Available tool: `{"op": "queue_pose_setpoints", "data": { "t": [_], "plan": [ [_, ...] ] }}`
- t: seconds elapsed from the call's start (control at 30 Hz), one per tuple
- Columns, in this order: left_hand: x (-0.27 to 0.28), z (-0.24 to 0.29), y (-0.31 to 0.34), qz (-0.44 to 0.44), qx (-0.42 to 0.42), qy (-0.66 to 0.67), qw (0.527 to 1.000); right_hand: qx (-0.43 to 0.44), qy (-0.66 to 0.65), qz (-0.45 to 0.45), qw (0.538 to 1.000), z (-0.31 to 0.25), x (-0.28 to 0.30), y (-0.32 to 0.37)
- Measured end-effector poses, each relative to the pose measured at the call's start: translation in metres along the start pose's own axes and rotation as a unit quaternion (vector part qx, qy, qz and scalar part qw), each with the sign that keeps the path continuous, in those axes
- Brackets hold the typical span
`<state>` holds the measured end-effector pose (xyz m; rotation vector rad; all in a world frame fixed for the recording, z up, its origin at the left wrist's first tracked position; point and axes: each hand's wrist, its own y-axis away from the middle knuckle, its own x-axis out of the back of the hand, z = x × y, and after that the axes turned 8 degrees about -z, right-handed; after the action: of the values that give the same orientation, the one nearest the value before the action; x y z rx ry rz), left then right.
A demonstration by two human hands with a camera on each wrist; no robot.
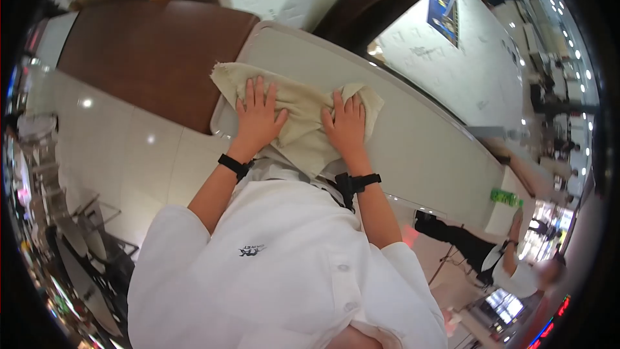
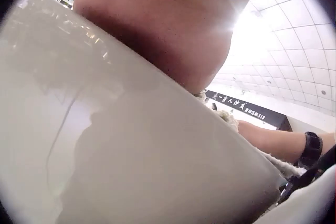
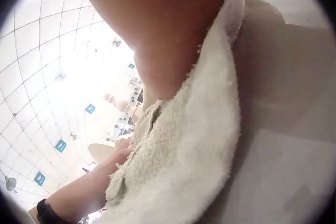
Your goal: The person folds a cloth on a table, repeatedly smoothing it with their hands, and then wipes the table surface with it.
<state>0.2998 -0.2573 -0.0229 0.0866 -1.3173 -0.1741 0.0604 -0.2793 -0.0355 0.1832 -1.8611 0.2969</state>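
A pale yellow cloth (image 1: 303,106) lies spread and wrinkled over one end of a light grey tabletop (image 1: 413,148). My left hand (image 1: 258,119) presses flat on its left part, fingers spread and pointing away from me. On the right part rests my right hand (image 1: 347,126), fingers fairly straight, with a fold of cloth rising beside them. Close up in the right wrist view, the fluffy cloth (image 3: 184,145) bunches along the underside of the hand. The left wrist view shows glossy tabletop (image 2: 131,145) right beside the left hand (image 2: 163,24), whose fingers are hidden there.
A brown tabletop (image 1: 155,58) adjoins on the left. Beyond the grey table stand a dark brown chair (image 1: 368,10) and a white marbled surface with a blue printed sheet (image 1: 443,10). A green package (image 1: 506,198) sits at the far right end, near another person (image 1: 516,274).
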Motion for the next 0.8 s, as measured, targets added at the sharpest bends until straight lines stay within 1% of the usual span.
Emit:
{"op": "queue_pose_setpoints", "data": {
  "t": [0.07, 0.17, 0.23, 0.3, 0.4, 0.47, 0.5, 0.57, 0.7, 0.73, 0.8],
  "plan": [
    [0.001, 0.024, -0.013, 0.001, -0.044, -0.013, 0.999, -0.037, 0.012, 0.019, 0.999, 0.021, 0.015, 0.010],
    [-0.018, 0.076, -0.021, -0.017, -0.116, -0.024, 0.993, -0.119, 0.031, 0.024, 0.992, 0.067, 0.029, 0.054],
    [-0.027, 0.115, -0.025, -0.027, -0.172, -0.021, 0.985, -0.183, 0.053, 0.011, 0.982, 0.102, 0.038, 0.086],
    [-0.039, 0.156, -0.031, -0.041, -0.233, -0.007, 0.972, -0.226, 0.072, 0.038, 0.971, 0.135, 0.049, 0.116],
    [-0.052, 0.210, -0.026, -0.048, -0.301, -0.022, 0.952, -0.301, 0.077, 0.067, 0.948, 0.170, 0.063, 0.162],
    [-0.065, 0.238, -0.021, -0.026, -0.337, -0.016, 0.941, -0.340, 0.059, 0.074, 0.936, 0.182, 0.069, 0.186],
    [-0.069, 0.241, -0.020, -0.015, -0.354, -0.009, 0.935, -0.351, 0.047, 0.073, 0.932, 0.183, 0.072, 0.192],
    [-0.074, 0.247, -0.021, -0.025, -0.363, -0.014, 0.931, -0.368, 0.046, 0.075, 0.926, 0.186, 0.074, 0.194],
    [-0.070, 0.225, -0.030, -0.024, -0.396, 0.011, 0.918, -0.406, 0.098, 0.071, 0.906, 0.173, 0.061, 0.175],
    [-0.067, 0.217, -0.033, -0.022, -0.388, 0.006, 0.921, -0.415, 0.114, 0.070, 0.900, 0.168, 0.055, 0.163],
    [-0.063, 0.197, -0.036, -0.023, -0.365, -0.003, 0.931, -0.396, 0.137, 0.082, 0.904, 0.153, 0.038, 0.136]
  ]
}}
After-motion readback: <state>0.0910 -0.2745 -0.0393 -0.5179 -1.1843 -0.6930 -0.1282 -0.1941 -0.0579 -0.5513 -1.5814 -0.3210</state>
